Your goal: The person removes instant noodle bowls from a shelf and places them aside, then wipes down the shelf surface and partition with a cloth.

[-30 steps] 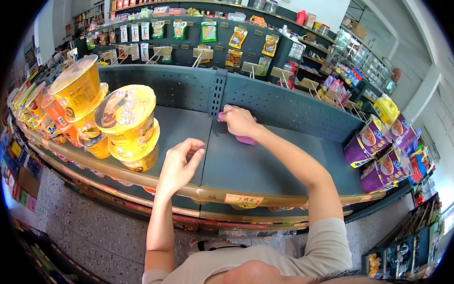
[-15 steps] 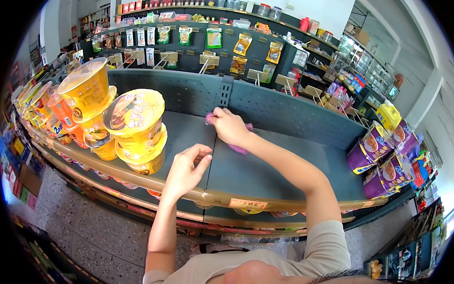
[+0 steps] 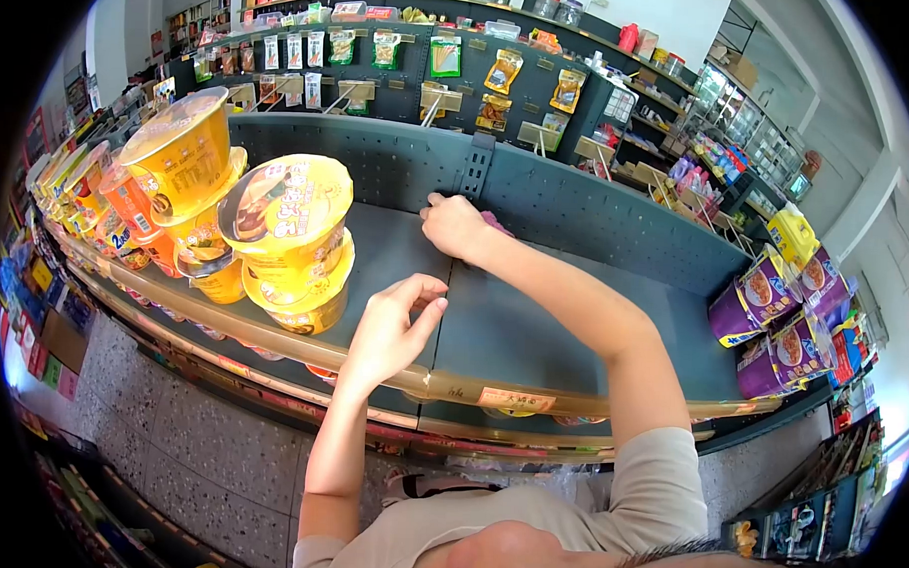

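**Right hand passing the upright**

In the head view, the right hand is shifting leftward, bringing the pink cloth along the back of the shelf; its fingers are clamping the cloth, now mostly hidden. Seemingly, the work is extending onto the left section. The left hand is hovering near the front edge, fingers curling loosely around nothing.

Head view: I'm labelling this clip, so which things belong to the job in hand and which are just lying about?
Apparently in the job:
right hand
pink cloth, mostly hidden
shelf beneath

Just about:
yellow tubs
purple tubs
yellow bottle
hanging packets behind
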